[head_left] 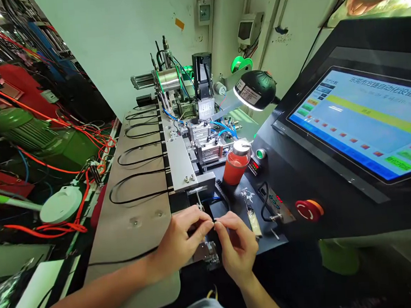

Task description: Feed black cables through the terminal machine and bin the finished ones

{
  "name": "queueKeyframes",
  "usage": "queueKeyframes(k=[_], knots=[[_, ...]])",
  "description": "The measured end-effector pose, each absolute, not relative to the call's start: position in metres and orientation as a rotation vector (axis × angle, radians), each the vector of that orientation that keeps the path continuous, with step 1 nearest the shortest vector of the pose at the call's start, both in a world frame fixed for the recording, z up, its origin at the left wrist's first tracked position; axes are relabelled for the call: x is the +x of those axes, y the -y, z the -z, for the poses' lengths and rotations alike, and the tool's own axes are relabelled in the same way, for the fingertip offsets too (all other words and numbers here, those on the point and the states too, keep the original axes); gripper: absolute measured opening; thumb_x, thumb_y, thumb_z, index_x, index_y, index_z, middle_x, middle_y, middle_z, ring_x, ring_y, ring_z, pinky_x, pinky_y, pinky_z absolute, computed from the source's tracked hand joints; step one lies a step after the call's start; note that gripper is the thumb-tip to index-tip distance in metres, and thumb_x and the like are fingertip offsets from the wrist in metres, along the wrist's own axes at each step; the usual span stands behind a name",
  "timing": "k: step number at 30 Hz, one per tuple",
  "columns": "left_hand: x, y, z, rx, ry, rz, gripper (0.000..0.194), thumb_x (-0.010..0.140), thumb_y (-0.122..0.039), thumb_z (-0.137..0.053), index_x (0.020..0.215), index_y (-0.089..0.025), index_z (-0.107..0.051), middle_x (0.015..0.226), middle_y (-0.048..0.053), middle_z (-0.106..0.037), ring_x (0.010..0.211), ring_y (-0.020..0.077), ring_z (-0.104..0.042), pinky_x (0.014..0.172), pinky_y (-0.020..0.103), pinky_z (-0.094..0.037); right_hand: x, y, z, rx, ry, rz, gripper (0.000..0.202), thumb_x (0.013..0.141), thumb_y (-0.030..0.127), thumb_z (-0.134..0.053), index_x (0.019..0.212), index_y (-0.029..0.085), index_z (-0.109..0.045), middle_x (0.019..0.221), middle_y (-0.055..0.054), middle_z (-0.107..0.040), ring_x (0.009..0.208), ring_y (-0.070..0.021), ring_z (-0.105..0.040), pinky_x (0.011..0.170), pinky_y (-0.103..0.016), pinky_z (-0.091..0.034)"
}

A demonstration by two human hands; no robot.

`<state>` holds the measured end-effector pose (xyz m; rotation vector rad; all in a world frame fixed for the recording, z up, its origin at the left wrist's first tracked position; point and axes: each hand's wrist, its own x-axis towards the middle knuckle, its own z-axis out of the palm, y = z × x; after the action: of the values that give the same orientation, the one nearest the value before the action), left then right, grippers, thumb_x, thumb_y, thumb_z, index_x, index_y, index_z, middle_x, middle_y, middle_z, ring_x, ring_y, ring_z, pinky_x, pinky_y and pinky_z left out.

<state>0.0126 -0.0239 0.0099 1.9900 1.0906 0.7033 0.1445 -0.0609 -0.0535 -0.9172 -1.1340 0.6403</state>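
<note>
My left hand (187, 231) and my right hand (237, 245) meet at the fingertips in front of the machine's feed rail. Both are closed in a pinch on the dark end of a thin black cable, mostly hidden by the fingers. The rest of that black cable (128, 259) trails left over the metal plate (144, 236) and passes out of sight behind my left wrist. Just beyond my fingers is the end of the rail with its flat metal cover (181, 162). Below the hands sits a small metal fixture (210, 255).
Several looped black cables (137, 177) lie along the plate, their ends at the rail. A red jar (234, 168) with a metal lid stands right of the machine, under a lit lamp (255, 89). Further right are a red emergency stop button (307, 210) and a touchscreen (360, 121).
</note>
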Motion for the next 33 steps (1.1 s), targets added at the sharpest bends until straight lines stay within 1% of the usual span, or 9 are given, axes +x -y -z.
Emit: queueKeyframes(k=[3, 5, 8, 11, 15, 19, 22, 28, 33], knots=[[0.018, 0.029, -0.01, 1.799, -1.105, -0.711, 0.026, 0.093, -0.034, -0.052, 0.079, -0.015, -0.063, 0.068, -0.003, -0.052, 0.057, 0.007, -0.05, 0.056, 0.019, -0.039, 0.13, 0.061, 0.049, -0.94, 1.085, -0.515, 0.018, 0.09, 0.005, -0.052, 0.086, 0.021, -0.058, 0.069, 0.002, -0.055, 0.063, -0.0123, -0.051, 0.056, -0.023, -0.04], [0.018, 0.03, -0.011, 1.742, -1.104, -0.71, 0.027, 0.093, -0.036, -0.051, 0.079, -0.015, -0.062, 0.07, -0.003, -0.052, 0.056, 0.0063, -0.05, 0.056, 0.019, -0.039, 0.128, 0.061, 0.045, -0.975, 1.085, -0.502, 0.017, 0.091, 0.007, -0.05, 0.083, 0.021, -0.056, 0.067, 0.002, -0.052, 0.061, -0.0116, -0.05, 0.055, -0.022, -0.04], [0.014, 0.025, -0.012, 1.823, -1.132, -0.693, 0.026, 0.093, -0.034, -0.052, 0.078, -0.016, -0.063, 0.07, -0.002, -0.054, 0.06, 0.0077, -0.051, 0.059, 0.02, -0.04, 0.136, 0.063, 0.043, -1.034, 1.117, -0.627, 0.016, 0.093, 0.014, -0.051, 0.078, 0.02, -0.055, 0.066, 0.002, -0.052, 0.06, -0.0113, -0.049, 0.055, -0.022, -0.04], [0.005, 0.012, -0.01, 2.011, -1.249, -0.642, 0.024, 0.092, -0.031, -0.051, 0.08, -0.017, -0.066, 0.073, 0.0, -0.058, 0.066, 0.0104, -0.053, 0.064, 0.022, -0.039, 0.154, 0.065, 0.046, -1.138, 1.162, -0.77, 0.018, 0.094, 0.021, -0.052, 0.078, 0.019, -0.058, 0.07, 0.001, -0.056, 0.063, -0.0117, -0.052, 0.056, -0.021, -0.041], [-0.003, -0.002, -0.004, 2.082, -1.438, -0.434, 0.023, 0.091, -0.028, -0.052, 0.079, -0.019, -0.069, 0.076, 0.0, -0.064, 0.068, 0.0123, -0.056, 0.065, 0.024, -0.038, 0.174, 0.066, 0.056, -1.273, 1.17, -0.777, 0.02, 0.093, 0.027, -0.054, 0.077, 0.018, -0.062, 0.067, 0.001, -0.056, 0.061, -0.0114, -0.052, 0.056, -0.02, -0.041], [0.001, -0.004, -0.001, 2.063, -1.505, -0.287, 0.027, 0.092, -0.026, -0.047, 0.075, -0.018, -0.067, 0.078, 0.001, -0.068, 0.071, 0.0138, -0.058, 0.067, 0.025, -0.037, 0.178, 0.066, 0.062, -1.329, 1.163, -0.789, 0.024, 0.091, 0.031, -0.055, 0.072, 0.018, -0.061, 0.063, 0.002, -0.054, 0.057, -0.0109, -0.051, 0.053, -0.019, -0.039], [0.003, -0.003, -0.002, 2.065, -1.526, -0.249, 0.028, 0.092, -0.026, -0.046, 0.075, -0.018, -0.066, 0.076, 0.001, -0.068, 0.069, 0.0136, -0.058, 0.065, 0.024, -0.036, 0.176, 0.066, 0.064, -1.333, 1.172, -0.82, 0.026, 0.091, 0.033, -0.055, 0.07, 0.018, -0.06, 0.062, 0.002, -0.054, 0.056, -0.0111, -0.05, 0.052, -0.02, -0.039], [0.006, -0.006, -0.003, 2.064, -1.555, -0.203, 0.029, 0.091, -0.026, -0.045, 0.071, -0.017, -0.065, 0.07, 0.0, -0.065, 0.064, 0.0128, -0.054, 0.062, 0.024, -0.033, 0.173, 0.061, 0.068, -1.325, 1.194, -0.892, 0.026, 0.091, 0.035, -0.053, 0.074, 0.017, -0.061, 0.064, 0.001, -0.055, 0.059, -0.0125, -0.051, 0.055, -0.021, -0.039], [0.009, -0.008, -0.002, 2.057, -1.562, -0.195, 0.029, 0.089, -0.025, -0.046, 0.066, -0.016, -0.062, 0.065, 0.0, -0.062, 0.062, 0.0124, -0.052, 0.061, 0.025, -0.032, 0.167, 0.041, 0.071, -1.258, 1.314, -0.999, 0.031, 0.096, 0.036, -0.044, 0.072, 0.018, -0.053, 0.063, 0.003, -0.046, 0.059, -0.0117, -0.044, 0.054, -0.022, -0.034]])
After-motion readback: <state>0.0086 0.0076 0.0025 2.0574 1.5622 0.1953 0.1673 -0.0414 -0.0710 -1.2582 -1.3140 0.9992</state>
